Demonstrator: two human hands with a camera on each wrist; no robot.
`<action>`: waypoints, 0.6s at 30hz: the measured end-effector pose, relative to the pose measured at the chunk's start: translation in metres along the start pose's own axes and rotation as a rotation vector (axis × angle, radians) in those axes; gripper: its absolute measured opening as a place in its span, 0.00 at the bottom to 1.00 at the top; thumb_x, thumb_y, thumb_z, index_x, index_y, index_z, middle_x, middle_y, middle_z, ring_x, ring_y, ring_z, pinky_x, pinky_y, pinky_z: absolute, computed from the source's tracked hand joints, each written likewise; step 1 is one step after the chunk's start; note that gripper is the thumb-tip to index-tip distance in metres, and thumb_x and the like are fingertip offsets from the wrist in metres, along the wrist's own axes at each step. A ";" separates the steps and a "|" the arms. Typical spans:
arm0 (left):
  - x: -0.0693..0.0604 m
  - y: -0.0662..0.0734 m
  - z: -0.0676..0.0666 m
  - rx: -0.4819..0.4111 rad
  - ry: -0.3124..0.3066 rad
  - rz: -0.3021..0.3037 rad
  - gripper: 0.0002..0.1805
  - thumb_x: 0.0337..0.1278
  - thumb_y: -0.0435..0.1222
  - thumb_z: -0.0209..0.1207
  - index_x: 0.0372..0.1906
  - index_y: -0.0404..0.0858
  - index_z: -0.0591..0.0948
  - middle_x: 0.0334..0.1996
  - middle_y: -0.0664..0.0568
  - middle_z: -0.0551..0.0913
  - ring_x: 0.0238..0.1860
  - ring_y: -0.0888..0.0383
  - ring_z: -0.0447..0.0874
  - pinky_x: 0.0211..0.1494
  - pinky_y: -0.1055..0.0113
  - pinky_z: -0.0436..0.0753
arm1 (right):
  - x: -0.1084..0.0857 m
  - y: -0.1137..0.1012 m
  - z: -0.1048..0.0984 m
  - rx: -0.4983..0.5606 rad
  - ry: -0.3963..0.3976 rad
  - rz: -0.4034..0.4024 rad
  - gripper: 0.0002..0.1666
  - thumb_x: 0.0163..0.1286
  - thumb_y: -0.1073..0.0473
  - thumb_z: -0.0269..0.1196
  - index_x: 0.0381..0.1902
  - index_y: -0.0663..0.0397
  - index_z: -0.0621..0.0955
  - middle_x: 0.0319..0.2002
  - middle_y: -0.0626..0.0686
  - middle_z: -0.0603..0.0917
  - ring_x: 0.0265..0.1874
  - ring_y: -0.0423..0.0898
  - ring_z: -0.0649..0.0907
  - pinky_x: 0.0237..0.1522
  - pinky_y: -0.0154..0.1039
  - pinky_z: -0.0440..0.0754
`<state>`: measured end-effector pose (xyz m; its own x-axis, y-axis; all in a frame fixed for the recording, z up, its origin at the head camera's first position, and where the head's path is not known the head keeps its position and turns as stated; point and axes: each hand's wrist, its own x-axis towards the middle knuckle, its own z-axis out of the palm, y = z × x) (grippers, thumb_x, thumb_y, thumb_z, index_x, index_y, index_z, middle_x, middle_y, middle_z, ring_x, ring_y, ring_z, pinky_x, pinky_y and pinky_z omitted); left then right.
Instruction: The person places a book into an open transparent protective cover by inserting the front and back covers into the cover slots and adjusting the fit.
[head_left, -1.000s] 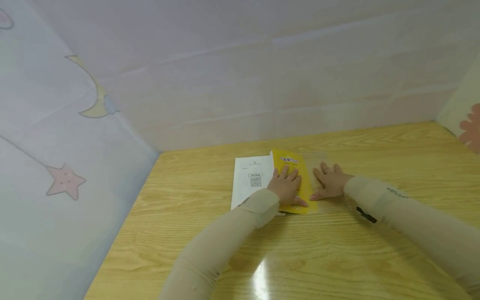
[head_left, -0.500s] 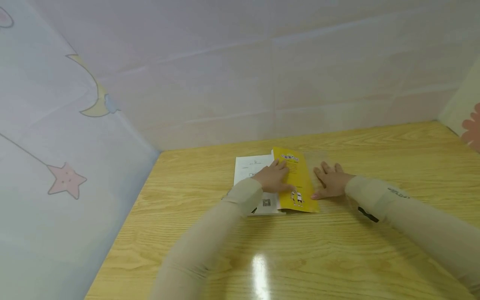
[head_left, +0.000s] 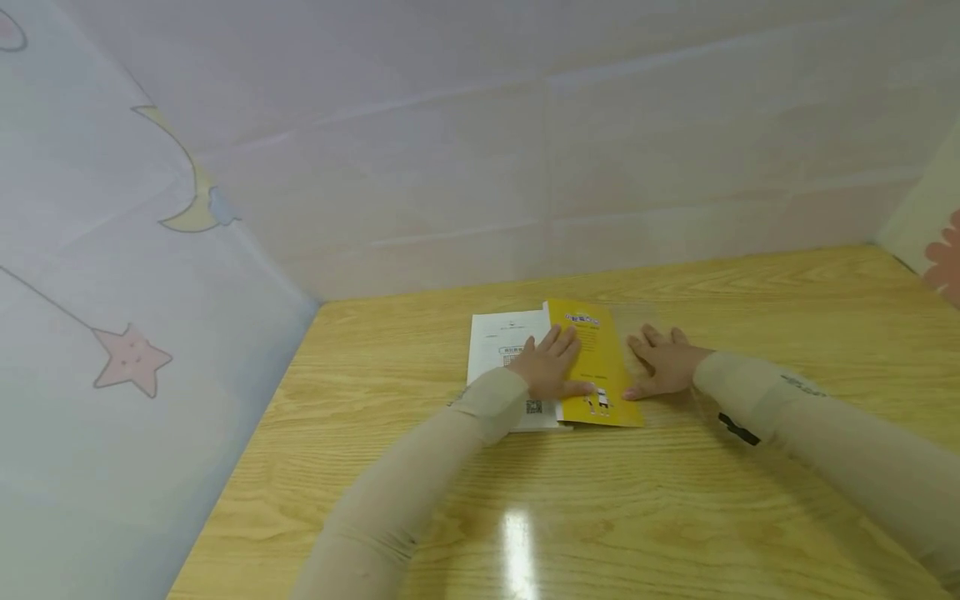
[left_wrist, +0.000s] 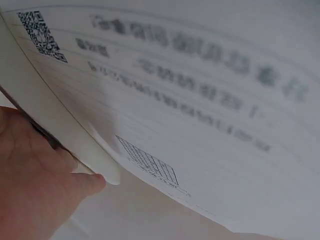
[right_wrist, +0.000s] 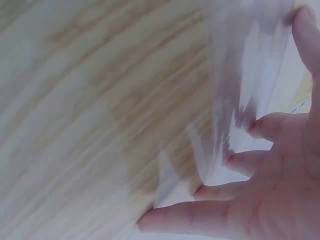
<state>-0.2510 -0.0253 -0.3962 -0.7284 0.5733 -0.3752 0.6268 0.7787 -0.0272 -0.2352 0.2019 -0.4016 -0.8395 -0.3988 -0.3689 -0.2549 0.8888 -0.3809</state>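
An open book lies on the table, its white printed page [head_left: 491,350] on the left and its yellow cover flap [head_left: 600,354] spread to the right. My left hand [head_left: 549,367] rests with straight fingers across the inner part of the yellow flap, thumb pointing right. In the left wrist view, the printed page [left_wrist: 200,120] with a QR code looms above the left hand [left_wrist: 40,175]. Beyond the flap's right edge, my right hand [head_left: 663,362] lies with spread fingers on clear plastic film. The right wrist view shows that film [right_wrist: 235,100] wrinkled beside the right hand [right_wrist: 270,185].
The wooden table [head_left: 600,517] extends in front of the book and to both sides. A pale fabric wall [head_left: 420,167] stands behind it, and another wall [head_left: 112,458] with a moon and star print runs along the left.
My left hand has slid left and uncovered the lower part of the yellow flap, which lies slightly farther right at its bottom corner. The right hand has hardly moved.
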 end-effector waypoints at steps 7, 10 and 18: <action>0.006 0.008 0.001 0.066 -0.016 -0.045 0.46 0.66 0.67 0.33 0.78 0.44 0.39 0.77 0.55 0.30 0.75 0.56 0.24 0.75 0.53 0.42 | 0.002 0.002 0.003 -0.009 0.020 -0.001 0.70 0.55 0.26 0.63 0.73 0.74 0.50 0.70 0.80 0.40 0.62 0.86 0.39 0.59 0.78 0.43; 0.011 0.010 0.003 0.092 -0.014 -0.069 0.47 0.65 0.69 0.33 0.78 0.46 0.40 0.77 0.57 0.31 0.76 0.57 0.25 0.75 0.53 0.43 | 0.001 0.001 0.003 -0.005 0.031 -0.013 0.68 0.57 0.28 0.64 0.72 0.75 0.50 0.69 0.81 0.40 0.62 0.87 0.40 0.59 0.78 0.43; 0.016 0.014 0.004 0.108 -0.016 -0.083 0.48 0.64 0.69 0.34 0.78 0.45 0.40 0.77 0.57 0.31 0.76 0.56 0.25 0.75 0.51 0.43 | -0.001 -0.003 0.002 -0.014 0.024 -0.005 0.67 0.59 0.30 0.64 0.72 0.75 0.50 0.69 0.81 0.40 0.62 0.87 0.40 0.59 0.78 0.44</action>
<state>-0.2530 -0.0066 -0.4064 -0.7749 0.5032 -0.3824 0.5913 0.7909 -0.1576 -0.2325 0.1994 -0.4014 -0.8492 -0.3983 -0.3467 -0.2661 0.8899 -0.3706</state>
